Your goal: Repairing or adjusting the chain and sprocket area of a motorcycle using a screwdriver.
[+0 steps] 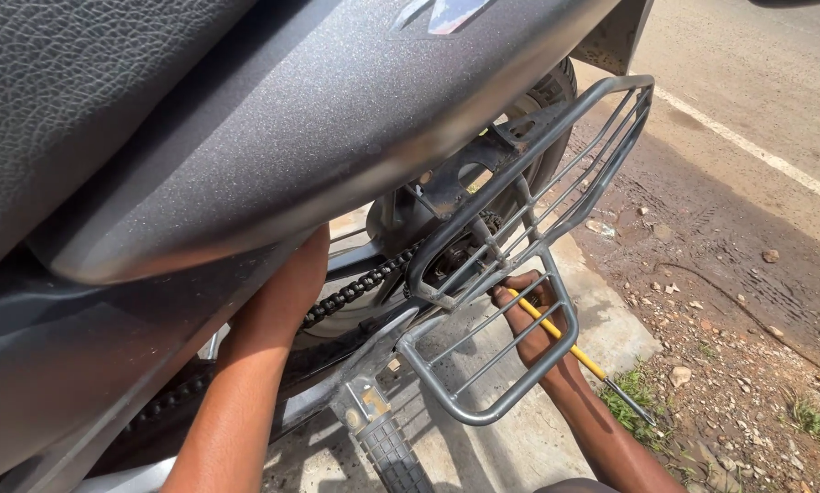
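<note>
Right hand fingers curled tight round a yellow-handled screwdriver, slim, its dark metal end pointing out over the gravel, behind the grey saree guard. Left hand is hidden behind the motorcycle's grey side panel near the drive chain; can't tell its grip.

Right hand closed around a yellow-handled screwdriver behind the grey tubular metal side guard, near the black drive chain. Left forearm reaching under the dark grey motorcycle body panel, hand hidden. Ribbed black footpeg near.
</note>
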